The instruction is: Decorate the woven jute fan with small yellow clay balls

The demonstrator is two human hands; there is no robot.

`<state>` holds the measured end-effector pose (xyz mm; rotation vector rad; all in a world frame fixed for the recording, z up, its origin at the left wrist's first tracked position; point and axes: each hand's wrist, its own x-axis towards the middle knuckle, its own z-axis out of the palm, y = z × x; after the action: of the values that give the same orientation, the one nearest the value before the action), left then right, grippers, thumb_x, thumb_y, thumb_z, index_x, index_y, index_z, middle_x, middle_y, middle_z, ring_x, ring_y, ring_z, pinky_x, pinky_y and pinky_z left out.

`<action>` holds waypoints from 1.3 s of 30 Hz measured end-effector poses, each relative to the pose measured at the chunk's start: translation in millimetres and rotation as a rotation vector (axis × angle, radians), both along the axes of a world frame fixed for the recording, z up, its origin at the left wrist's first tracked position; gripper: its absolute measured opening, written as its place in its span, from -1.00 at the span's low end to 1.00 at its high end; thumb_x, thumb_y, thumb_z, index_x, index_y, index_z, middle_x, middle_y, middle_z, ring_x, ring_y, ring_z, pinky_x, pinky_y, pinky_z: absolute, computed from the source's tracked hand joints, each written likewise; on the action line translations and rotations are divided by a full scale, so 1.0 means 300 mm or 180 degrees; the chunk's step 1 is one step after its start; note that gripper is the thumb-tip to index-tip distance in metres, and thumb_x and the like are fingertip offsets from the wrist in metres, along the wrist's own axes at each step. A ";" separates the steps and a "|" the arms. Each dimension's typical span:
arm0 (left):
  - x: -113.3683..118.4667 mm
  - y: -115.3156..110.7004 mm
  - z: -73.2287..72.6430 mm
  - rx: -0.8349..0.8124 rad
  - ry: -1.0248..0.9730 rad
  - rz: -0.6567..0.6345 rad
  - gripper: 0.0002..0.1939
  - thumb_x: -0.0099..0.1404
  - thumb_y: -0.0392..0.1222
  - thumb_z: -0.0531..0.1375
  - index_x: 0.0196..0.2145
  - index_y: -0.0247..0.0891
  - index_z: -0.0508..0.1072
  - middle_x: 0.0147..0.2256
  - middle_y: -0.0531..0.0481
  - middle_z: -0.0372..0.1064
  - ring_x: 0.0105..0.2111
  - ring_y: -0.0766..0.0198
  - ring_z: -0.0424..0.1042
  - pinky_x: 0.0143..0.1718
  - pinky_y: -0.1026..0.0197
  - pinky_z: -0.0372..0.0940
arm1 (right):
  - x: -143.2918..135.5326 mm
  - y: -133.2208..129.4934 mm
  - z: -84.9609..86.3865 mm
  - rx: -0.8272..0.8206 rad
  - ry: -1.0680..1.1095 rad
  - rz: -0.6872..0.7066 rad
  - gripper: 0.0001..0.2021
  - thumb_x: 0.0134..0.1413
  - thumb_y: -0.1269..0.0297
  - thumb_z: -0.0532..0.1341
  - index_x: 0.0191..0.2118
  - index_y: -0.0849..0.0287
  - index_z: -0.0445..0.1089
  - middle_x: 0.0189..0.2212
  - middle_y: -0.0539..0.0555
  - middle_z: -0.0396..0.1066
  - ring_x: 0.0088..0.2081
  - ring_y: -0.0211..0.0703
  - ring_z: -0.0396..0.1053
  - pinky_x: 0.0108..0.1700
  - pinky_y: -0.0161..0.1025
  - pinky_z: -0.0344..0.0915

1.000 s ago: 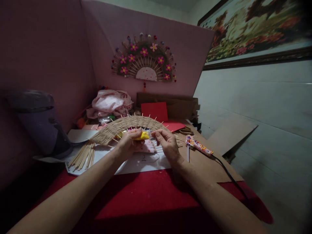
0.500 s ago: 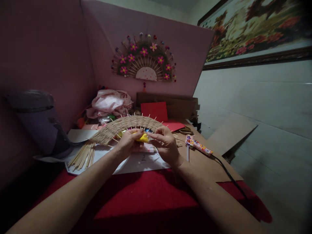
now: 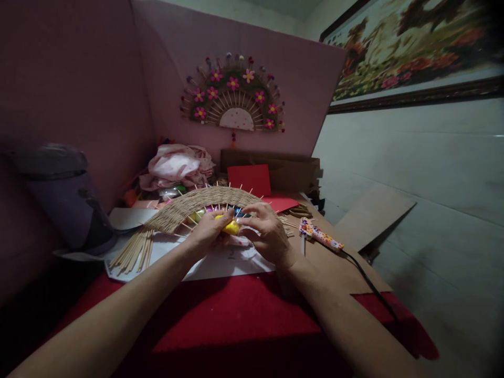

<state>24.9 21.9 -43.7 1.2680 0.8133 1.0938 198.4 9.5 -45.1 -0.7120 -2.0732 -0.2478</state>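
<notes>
Right hand [image 3: 270,236] has shifted leftward; left hand [image 3: 208,232] pinches shiny, bulging yellow packet [image 3: 231,227]; right's hold unclear.

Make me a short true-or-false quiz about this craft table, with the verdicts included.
1. The left hand holds a yellow packet. True.
2. The flowered corded tool lies left of both hands. False: the flowered corded tool lies right of the right hand, on brown cardboard.
3. A decorated fan is mounted on a pink board. True.
4. The woven arc is bright green. False: the woven arc is tan.
5. A red card stands behind the woven arc. True.
</notes>
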 end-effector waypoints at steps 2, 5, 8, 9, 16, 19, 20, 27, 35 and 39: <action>0.001 -0.005 0.004 0.0034 0.0142 0.0018 -0.54 0.07 0.21 0.20 -0.48 -0.31 0.32 -0.69 0.06 0.27 -0.83 0.44 0.15 -0.84 0.40 -0.06 | 0.000 -0.005 0.006 0.0073 -0.0078 -0.0016 -0.84 0.10 0.24 0.21 -0.19 0.01 0.47 -0.11 0.10 0.34 -0.03 -0.07 0.22 -0.02 -0.03 0.22; 0.005 -0.012 0.006 0.0064 0.0265 0.0077 -0.53 0.07 0.24 0.18 -0.47 -0.29 0.32 -0.72 0.08 0.25 -0.84 0.42 0.14 -0.85 0.39 -0.07 | -0.003 -0.013 0.011 0.0215 -0.0225 -0.0118 -0.83 0.10 0.19 0.21 -0.18 -0.02 0.47 -0.07 0.10 0.33 -0.02 -0.07 0.22 -0.02 -0.03 0.21; 0.010 -0.016 -0.001 0.0124 0.0279 0.0114 -0.51 0.05 0.26 0.18 -0.49 -0.29 0.31 -0.73 0.08 0.23 -0.84 0.42 0.13 -0.84 0.39 -0.07 | -0.012 -0.018 0.005 0.0407 -0.0425 -0.0256 -0.82 0.09 0.17 0.21 -0.18 -0.01 0.47 -0.07 0.11 0.34 -0.01 -0.04 0.21 0.00 -0.01 0.18; 0.012 -0.016 -0.005 0.0135 0.0278 0.0154 -0.51 0.04 0.27 0.19 -0.50 -0.29 0.30 -0.73 0.09 0.22 -0.84 0.42 0.13 -0.84 0.39 -0.07 | -0.017 -0.019 0.001 0.0449 -0.0489 -0.0281 -0.82 0.09 0.18 0.21 -0.18 0.01 0.47 -0.06 0.12 0.35 -0.01 -0.02 0.20 0.00 0.00 0.17; 0.025 -0.021 -0.014 0.0017 0.0442 0.0547 -0.50 0.03 0.29 0.18 -0.53 -0.28 0.30 -0.79 0.11 0.16 -0.87 0.43 0.06 -0.85 0.38 -0.14 | -0.049 -0.035 -0.011 0.0293 -0.0819 -0.0427 -0.82 0.16 0.29 0.13 -0.16 0.18 0.41 -0.13 0.18 0.34 -0.07 0.00 0.20 -0.07 -0.03 0.18; 0.027 -0.030 -0.011 -0.0044 0.0405 0.0542 -0.48 0.04 0.31 0.15 -0.57 -0.26 0.27 -0.79 0.10 0.14 -0.87 0.44 0.06 -0.84 0.39 -0.14 | -0.055 -0.049 -0.007 0.0288 -0.0890 -0.0579 -0.83 0.17 0.31 0.11 -0.17 0.18 0.39 -0.22 0.15 0.34 -0.16 -0.03 0.21 -0.14 -0.08 0.18; 0.028 -0.035 -0.008 -0.0064 0.0394 0.0515 -0.48 0.05 0.32 0.13 -0.58 -0.26 0.26 -0.79 0.10 0.14 -0.87 0.44 0.05 -0.84 0.39 -0.15 | -0.057 -0.053 -0.005 0.0285 -0.0906 -0.0606 -0.83 0.17 0.32 0.10 -0.17 0.18 0.39 -0.22 0.15 0.33 -0.17 -0.02 0.20 -0.14 -0.08 0.18; 0.040 -0.066 0.048 -0.0361 0.0116 0.0156 -0.76 0.16 0.00 0.16 -0.41 -0.22 0.27 -0.67 0.15 0.18 -0.82 0.45 0.09 -0.82 0.42 -0.15 | -0.049 -0.063 0.008 -0.0204 -0.0330 -0.0380 -0.83 0.05 0.42 0.14 -0.19 0.20 0.33 -0.16 0.18 0.28 -0.12 -0.01 0.22 -0.08 -0.08 0.21; 0.008 -0.030 0.063 0.0137 -0.0452 -0.0248 -0.68 0.03 -0.08 0.31 -0.36 -0.34 0.34 -0.48 0.00 0.36 -0.60 0.39 0.33 -0.65 0.37 0.17 | -0.022 -0.030 0.011 -0.0383 0.0549 -0.0292 -0.81 0.06 0.43 0.14 -0.19 0.15 0.40 -0.29 0.11 0.23 -0.21 -0.09 0.25 -0.15 -0.15 0.26; 0.002 -0.012 0.043 0.0232 -0.0358 0.0125 -0.59 -0.07 -0.07 0.37 -0.37 -0.33 0.31 -0.54 0.03 0.35 -0.64 0.40 0.30 -0.66 0.35 0.18 | -0.028 -0.028 -0.005 -0.0483 0.0568 -0.0161 -0.74 0.05 0.50 0.12 -0.15 0.16 0.43 -0.34 0.09 0.26 -0.26 -0.13 0.26 -0.21 -0.19 0.27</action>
<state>25.5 18.4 -30.8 1.2435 0.7217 1.2248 190.0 1.1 -46.7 -0.8477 -1.9196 -0.0527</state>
